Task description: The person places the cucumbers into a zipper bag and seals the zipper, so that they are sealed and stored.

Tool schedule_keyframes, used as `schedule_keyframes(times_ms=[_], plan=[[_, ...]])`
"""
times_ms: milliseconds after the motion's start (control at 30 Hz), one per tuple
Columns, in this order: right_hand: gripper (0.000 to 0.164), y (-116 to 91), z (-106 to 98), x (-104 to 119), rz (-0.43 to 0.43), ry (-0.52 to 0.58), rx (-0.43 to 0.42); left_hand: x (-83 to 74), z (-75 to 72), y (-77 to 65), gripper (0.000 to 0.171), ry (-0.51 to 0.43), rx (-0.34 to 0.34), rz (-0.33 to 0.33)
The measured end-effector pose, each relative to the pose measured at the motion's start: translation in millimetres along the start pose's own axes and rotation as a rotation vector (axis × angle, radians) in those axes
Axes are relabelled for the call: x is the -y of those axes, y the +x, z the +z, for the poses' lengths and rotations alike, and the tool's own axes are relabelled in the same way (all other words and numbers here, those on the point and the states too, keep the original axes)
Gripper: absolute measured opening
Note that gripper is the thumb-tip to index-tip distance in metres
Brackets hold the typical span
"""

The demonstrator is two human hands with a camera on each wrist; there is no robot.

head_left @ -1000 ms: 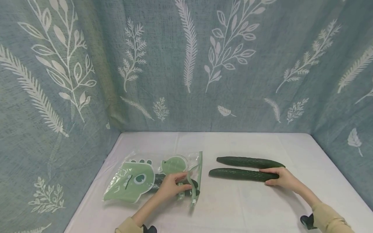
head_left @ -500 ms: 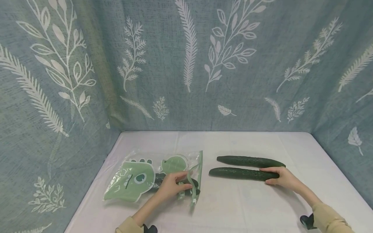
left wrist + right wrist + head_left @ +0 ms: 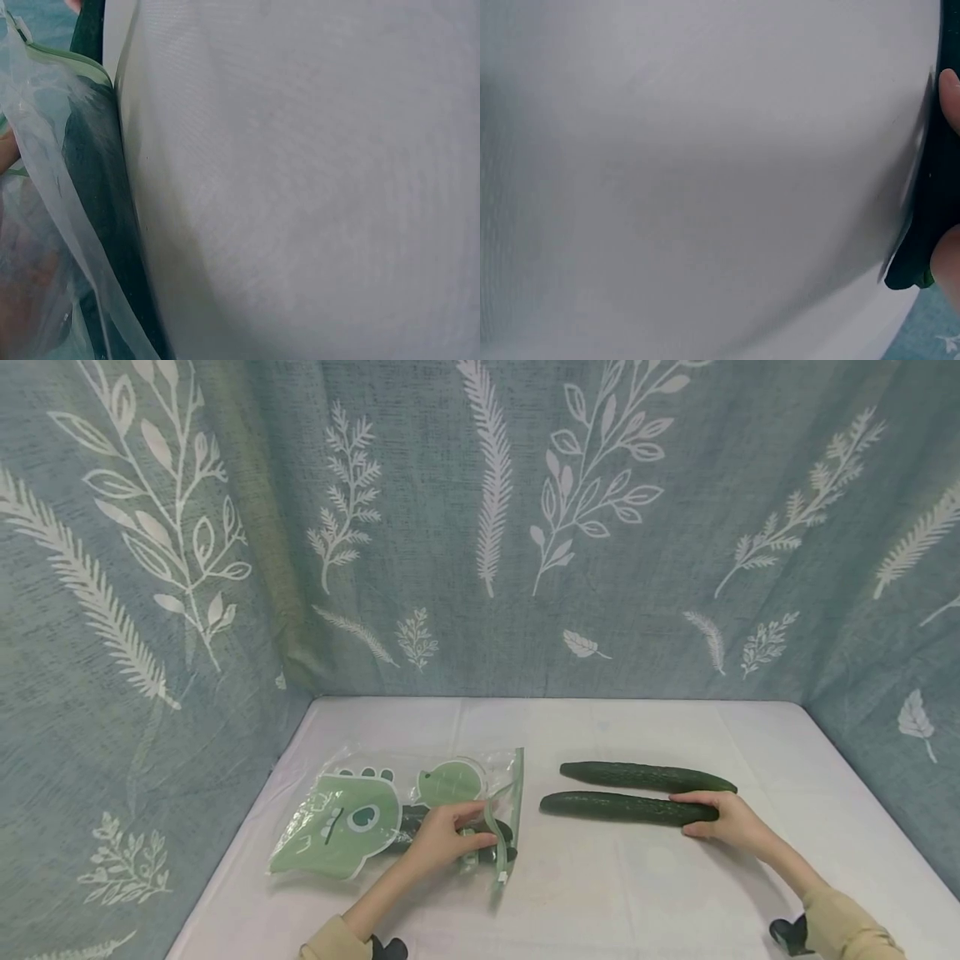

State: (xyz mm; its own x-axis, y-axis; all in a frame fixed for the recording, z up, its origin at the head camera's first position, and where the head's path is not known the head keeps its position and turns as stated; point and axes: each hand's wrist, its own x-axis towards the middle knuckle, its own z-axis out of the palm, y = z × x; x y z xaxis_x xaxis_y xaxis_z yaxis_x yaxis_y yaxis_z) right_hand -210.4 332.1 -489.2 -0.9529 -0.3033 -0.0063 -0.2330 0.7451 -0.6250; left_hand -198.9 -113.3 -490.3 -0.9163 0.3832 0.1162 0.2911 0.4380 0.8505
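Pinching green lip (image 3: 501, 853) of bag (image 3: 337, 831) with left hand (image 3: 444, 841), end of nearer cucumber (image 3: 615, 807) with right hand (image 3: 726, 822); could tip, nudging farther cucumber (image 3: 641, 774), if lifted off-centre.

Blue-green curtain (image 3: 431, 527) on three sides, white leaf prints (image 3: 579, 643), white-covered table (image 3: 630, 893)

A leaf-printed, blue-green curtain (image 3: 431, 552) encloses a white table (image 3: 637, 893) along its left, far and right sides. A tall pale branch (image 3: 177, 502) climbs the fabric at left, a feathery frond (image 3: 491, 485) stands at far centre, and a single leaf (image 3: 915, 717) marks the right. The table, faintly creased, appears cloth-covered.
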Motion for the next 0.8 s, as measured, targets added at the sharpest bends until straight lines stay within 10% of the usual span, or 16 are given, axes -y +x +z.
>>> schedule_keyframes(times_ms=[800], plan=[[0.054,-7.6,1.1,6.8,0.095,0.137,-0.005,-2.1,-0.2,0.1,0.052,0.012,0.004,-0.003]])
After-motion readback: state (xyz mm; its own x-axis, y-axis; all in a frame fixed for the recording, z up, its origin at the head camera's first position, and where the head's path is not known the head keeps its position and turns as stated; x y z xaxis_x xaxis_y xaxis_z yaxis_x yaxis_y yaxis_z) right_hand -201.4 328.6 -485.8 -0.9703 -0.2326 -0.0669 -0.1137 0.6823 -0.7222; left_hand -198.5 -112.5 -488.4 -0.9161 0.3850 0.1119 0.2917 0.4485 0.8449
